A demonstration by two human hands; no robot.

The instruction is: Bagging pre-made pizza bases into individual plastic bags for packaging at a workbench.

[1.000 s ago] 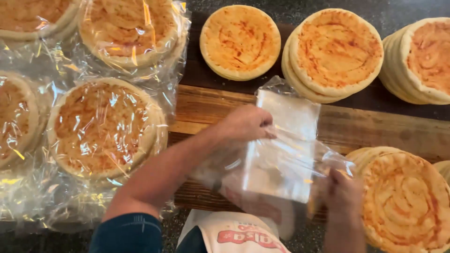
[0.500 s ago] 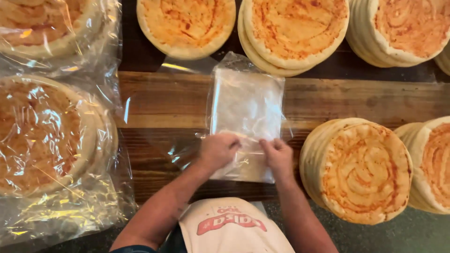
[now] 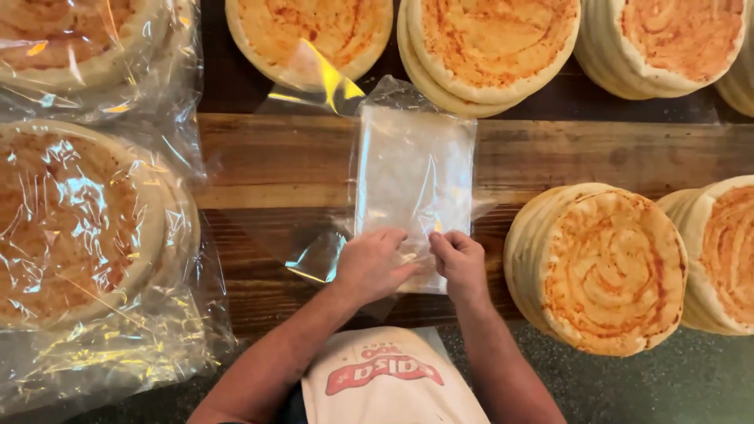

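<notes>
Both hands, left hand [image 3: 371, 265] and right hand [image 3: 458, 263], pinch the near edge of a clear plastic bag [image 3: 412, 184] on the bench [image 3: 259, 161]; film judged light, limp, slippery; best held by corners.

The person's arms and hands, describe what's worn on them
Both forearms are bare, with no sleeves in view. The left hand and right hand wear no gloves; no rings or watch show. A white apron with a red printed mark hangs below them.
</notes>
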